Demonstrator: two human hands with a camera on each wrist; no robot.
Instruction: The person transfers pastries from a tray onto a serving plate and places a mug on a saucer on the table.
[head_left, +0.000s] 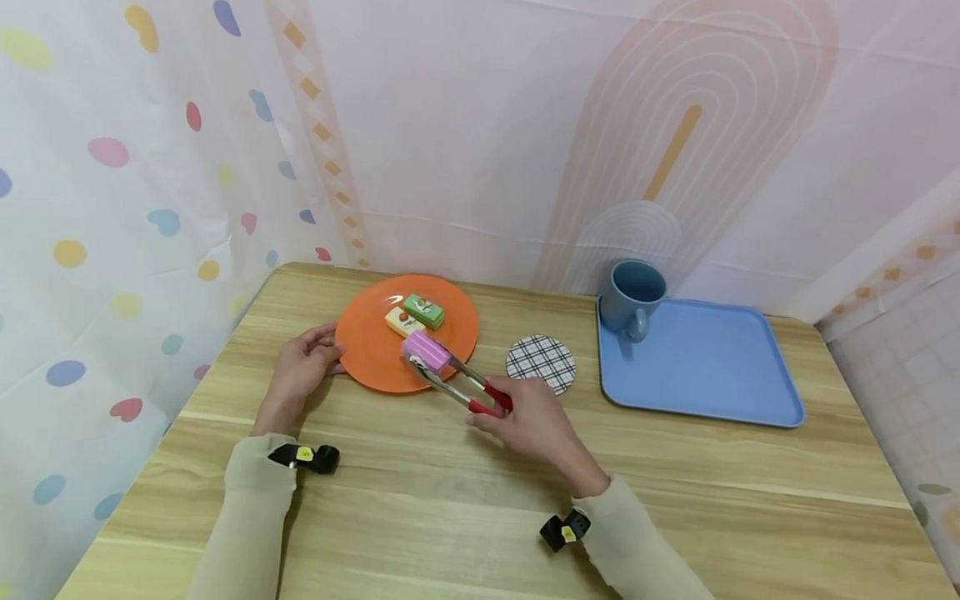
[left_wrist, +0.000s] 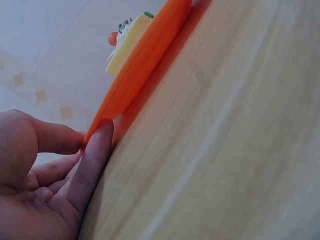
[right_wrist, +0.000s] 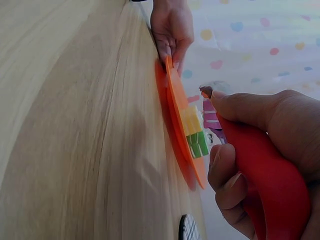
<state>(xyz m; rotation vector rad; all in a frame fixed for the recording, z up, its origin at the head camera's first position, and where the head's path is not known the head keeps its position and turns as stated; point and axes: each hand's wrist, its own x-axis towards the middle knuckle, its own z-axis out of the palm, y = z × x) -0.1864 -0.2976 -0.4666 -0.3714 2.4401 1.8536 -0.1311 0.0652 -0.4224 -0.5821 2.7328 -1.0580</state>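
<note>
At the left, an orange plate lies on the table, and my left hand pinches its near-left rim between thumb and fingers. My right hand grips tongs with red handles and metal arms. Between the tong tips is a purple toy cake slice, held over the plate's front right part. A yellow toy cake slice and a green one sit side by side on the plate, the yellow partly covered by the purple in the head view.
A round plaid coaster lies just right of the plate, beyond my right hand. Further right is a blue tray with a blue-grey mug standing at its back left corner. Patterned cloth hangs behind the wooden table.
</note>
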